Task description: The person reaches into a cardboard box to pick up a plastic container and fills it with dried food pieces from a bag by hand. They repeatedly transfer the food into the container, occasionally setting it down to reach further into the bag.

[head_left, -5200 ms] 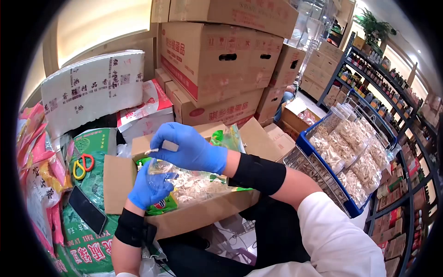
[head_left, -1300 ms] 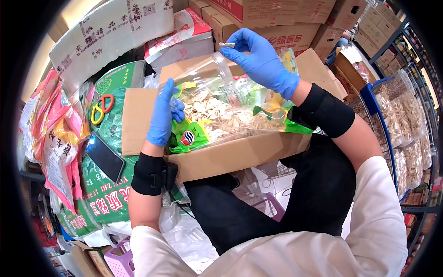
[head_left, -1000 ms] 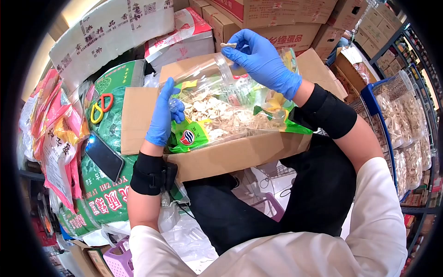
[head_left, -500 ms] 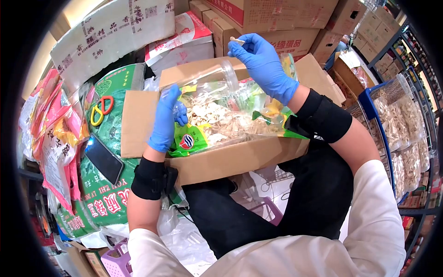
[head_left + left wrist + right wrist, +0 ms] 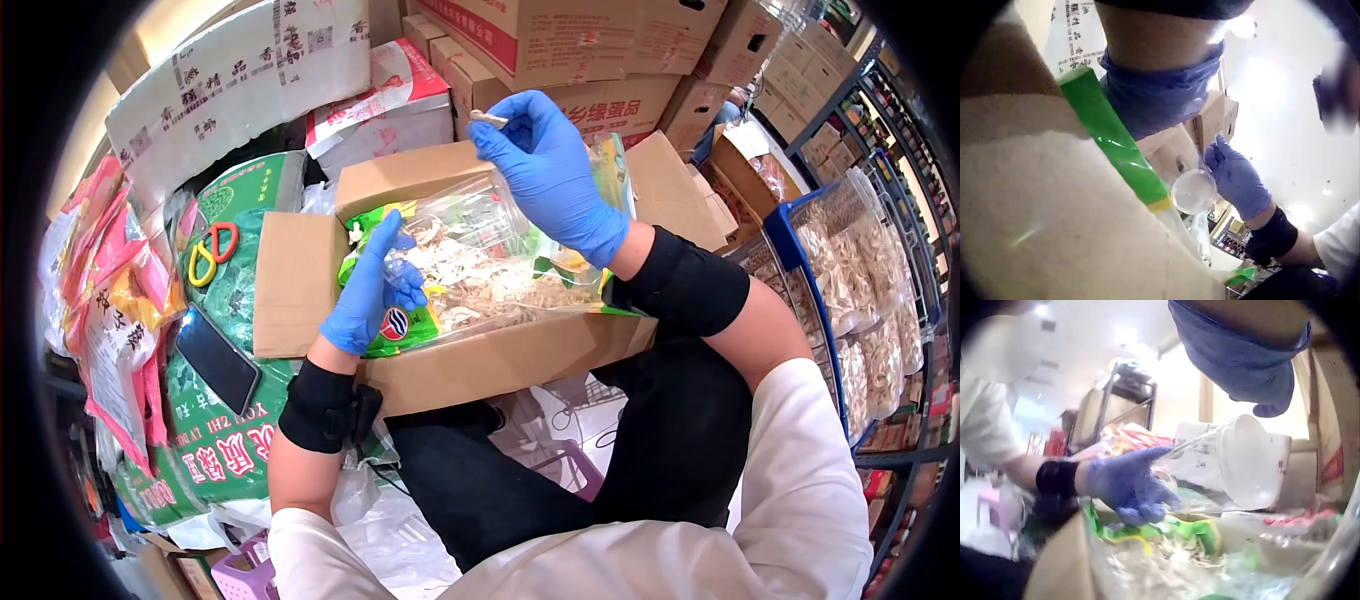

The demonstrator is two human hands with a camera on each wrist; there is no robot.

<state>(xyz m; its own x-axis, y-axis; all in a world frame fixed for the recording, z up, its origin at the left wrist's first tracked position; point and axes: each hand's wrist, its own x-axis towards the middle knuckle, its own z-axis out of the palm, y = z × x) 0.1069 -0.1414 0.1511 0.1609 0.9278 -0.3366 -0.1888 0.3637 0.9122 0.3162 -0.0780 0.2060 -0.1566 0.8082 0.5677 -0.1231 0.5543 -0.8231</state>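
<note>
My gloved left hand (image 5: 368, 288) holds a clear plastic jar (image 5: 1247, 465) between its upright thumb and curled fingers. The jar lies on its side over an open bag of pale dried slices (image 5: 470, 262) in a cardboard box (image 5: 510, 365). Its round end faces toward my right side. Above the box, my gloved right hand (image 5: 565, 180) pinches one dried slice (image 5: 488, 118) between thumb and fingertips. That hand is raised beyond the jar's end, apart from it. In the left wrist view the jar's round end (image 5: 1194, 191) overlaps the space beside my right hand (image 5: 1238, 181).
On the left, red and yellow scissors (image 5: 212, 255) and a phone (image 5: 217, 358) lie on a green sack (image 5: 225, 430). Stacked cartons (image 5: 600, 50) stand behind. A blue-rimmed basket (image 5: 800, 275) at the right holds several packs of dried slices.
Since the oldest frame, my hands have moved apart and the head view has turned. In the last half second the jar's end has dipped, and my right hand has come slightly lower and left.
</note>
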